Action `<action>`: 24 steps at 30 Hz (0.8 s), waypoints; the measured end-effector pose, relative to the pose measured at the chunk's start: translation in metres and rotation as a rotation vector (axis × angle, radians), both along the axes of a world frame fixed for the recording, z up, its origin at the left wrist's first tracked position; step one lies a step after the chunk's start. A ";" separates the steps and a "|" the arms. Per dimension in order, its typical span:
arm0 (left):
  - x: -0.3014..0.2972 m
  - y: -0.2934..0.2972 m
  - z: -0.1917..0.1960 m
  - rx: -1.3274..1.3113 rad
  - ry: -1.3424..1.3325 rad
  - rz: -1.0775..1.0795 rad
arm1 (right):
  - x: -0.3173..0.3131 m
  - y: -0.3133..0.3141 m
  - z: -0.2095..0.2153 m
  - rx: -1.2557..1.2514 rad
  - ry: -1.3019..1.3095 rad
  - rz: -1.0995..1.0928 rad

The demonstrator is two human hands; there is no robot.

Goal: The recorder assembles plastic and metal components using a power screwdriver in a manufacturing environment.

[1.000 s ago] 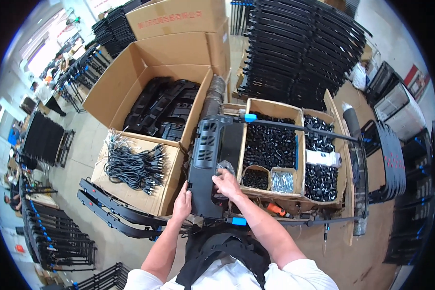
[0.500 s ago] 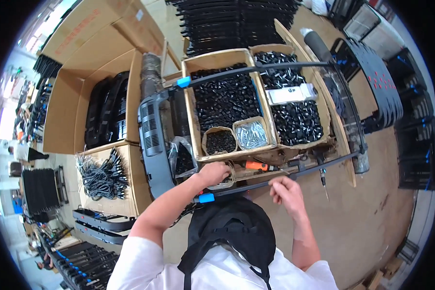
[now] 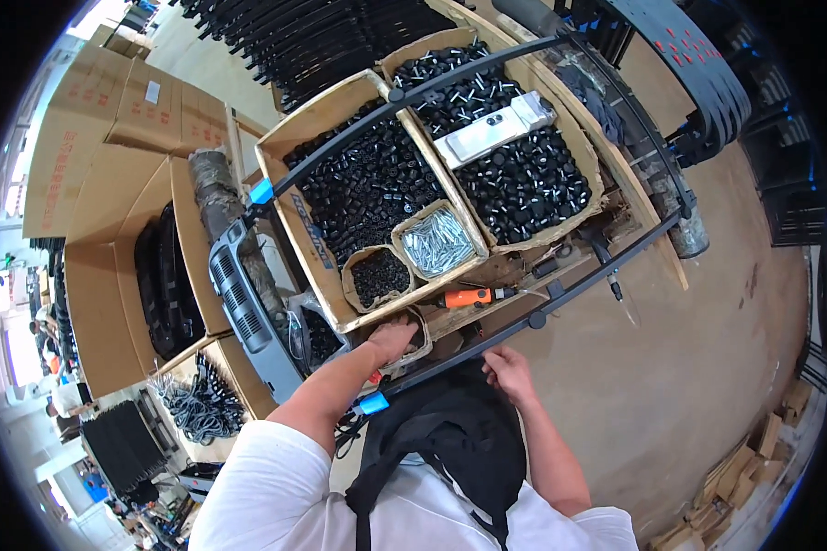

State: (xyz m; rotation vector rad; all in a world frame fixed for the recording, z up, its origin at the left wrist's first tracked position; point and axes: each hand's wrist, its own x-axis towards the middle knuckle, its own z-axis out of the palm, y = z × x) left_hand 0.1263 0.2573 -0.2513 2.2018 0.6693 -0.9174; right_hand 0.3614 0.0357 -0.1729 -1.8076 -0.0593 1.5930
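My left hand (image 3: 393, 340) reaches into a small cardboard box (image 3: 423, 342) at the near edge of the larger parts box; its fingertips are hidden inside. My right hand (image 3: 508, 372) is just on my side of the near bar of a dark tubular frame (image 3: 464, 356), fingers curled and thumb against them. Whatever they may pinch is too small to make out. A round black knob (image 3: 536, 320) sits on that bar, and another black knob (image 3: 396, 95) on the far bar. A grey vented plastic housing (image 3: 257, 317) joins the frame's left end.
Beyond the near bar lies an orange power driver (image 3: 469, 297). Divided boxes hold black plastic parts (image 3: 368, 174), silver pins (image 3: 438, 243) and black-headed bolts (image 3: 524, 188), with a white box (image 3: 496, 129) on top. Cables (image 3: 202, 404) and a large open carton (image 3: 92, 312) stand left.
The view has turned, so the bench appears tilted. My right hand has drawn back from the near bar, where a black knob now shows. My left hand goes deeper into the small box.
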 end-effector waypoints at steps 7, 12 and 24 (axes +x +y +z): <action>-0.022 0.007 -0.023 -0.067 -0.083 0.148 | -0.031 0.074 -0.087 0.059 0.142 -0.243; -0.017 0.016 -0.011 -0.146 0.147 0.287 | -0.061 0.123 -0.118 0.062 0.196 -0.421; -0.001 0.019 0.027 -0.462 0.060 0.534 | -0.056 0.143 -0.114 0.058 -0.017 -0.930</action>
